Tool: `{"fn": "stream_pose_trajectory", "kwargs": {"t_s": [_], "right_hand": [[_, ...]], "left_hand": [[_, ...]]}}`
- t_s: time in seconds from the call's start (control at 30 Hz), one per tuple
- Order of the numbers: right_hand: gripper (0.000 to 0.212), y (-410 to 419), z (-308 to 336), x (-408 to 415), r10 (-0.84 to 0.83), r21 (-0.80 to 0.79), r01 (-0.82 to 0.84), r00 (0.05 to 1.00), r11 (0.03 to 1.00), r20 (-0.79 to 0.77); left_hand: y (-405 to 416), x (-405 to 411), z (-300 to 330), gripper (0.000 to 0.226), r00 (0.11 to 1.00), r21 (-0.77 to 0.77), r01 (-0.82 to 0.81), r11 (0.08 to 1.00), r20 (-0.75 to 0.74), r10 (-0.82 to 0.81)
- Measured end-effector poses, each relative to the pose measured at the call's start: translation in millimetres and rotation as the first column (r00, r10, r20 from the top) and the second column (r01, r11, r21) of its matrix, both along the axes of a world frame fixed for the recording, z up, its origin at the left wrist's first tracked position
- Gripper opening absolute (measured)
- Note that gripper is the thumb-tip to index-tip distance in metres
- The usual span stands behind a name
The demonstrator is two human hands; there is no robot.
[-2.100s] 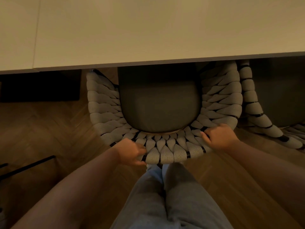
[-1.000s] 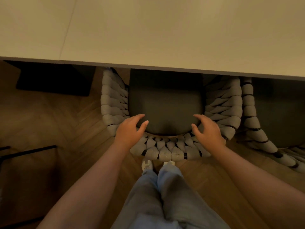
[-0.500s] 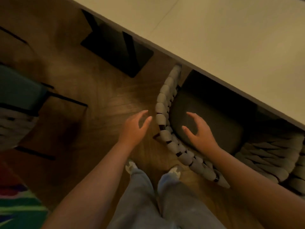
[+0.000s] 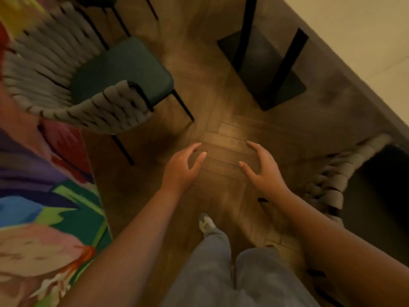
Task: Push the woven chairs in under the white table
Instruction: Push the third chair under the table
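Observation:
A woven chair [image 4: 79,85] with a dark green seat stands at the upper left, away from the white table [image 4: 363,47], its back partly over the rug. Another woven chair [image 4: 334,178] sits tucked under the table at the right, only its braided back showing. My left hand [image 4: 183,167] and my right hand [image 4: 263,169] hover over bare floor between the two chairs, fingers spread and relaxed, holding nothing.
The table's black base [image 4: 265,65] stands on the wooden floor [image 4: 225,129] at the upper middle. A bright multicoloured rug [image 4: 44,196] covers the left side. My legs and a shoe [image 4: 205,224] are at the bottom centre.
Both hands let go of the tucked-in chair's back and lifted away. The view swung left, bringing the pulled-out chair and the rug into sight.

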State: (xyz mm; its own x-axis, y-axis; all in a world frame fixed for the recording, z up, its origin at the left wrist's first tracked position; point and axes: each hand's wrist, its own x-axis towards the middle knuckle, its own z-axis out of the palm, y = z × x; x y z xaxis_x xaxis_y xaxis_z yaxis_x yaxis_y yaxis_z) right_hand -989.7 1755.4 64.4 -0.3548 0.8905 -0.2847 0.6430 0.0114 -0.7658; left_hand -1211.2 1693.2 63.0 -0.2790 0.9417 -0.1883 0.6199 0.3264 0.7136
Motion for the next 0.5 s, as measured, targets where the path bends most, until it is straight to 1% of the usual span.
{"fn": "stream_pose_trajectory", "kwargs": {"t_s": [0.17,0.27,0.5], "right_hand": [[0.063,8.7,6.7,-93.5,0.122,-0.002,-0.123,0.991,0.992,-0.052],[0.063,18.3,6.4,-141.1,0.203,0.028,-0.201,0.978,0.979,-0.050],[0.063,48.7,5.4,-243.5,0.335,0.056,-0.332,0.941,0.942,-0.043]], "left_hand": [[-24.1,-82.3,0.3,0.054,0.983,0.011,-0.184,0.983,0.031,0.183],[-35.1,-117.1,-1.0,0.048,0.959,0.020,-0.280,0.960,0.040,0.279],[-34.8,-178.7,-6.4,0.047,0.917,0.003,-0.398,0.917,0.045,0.397]]}}
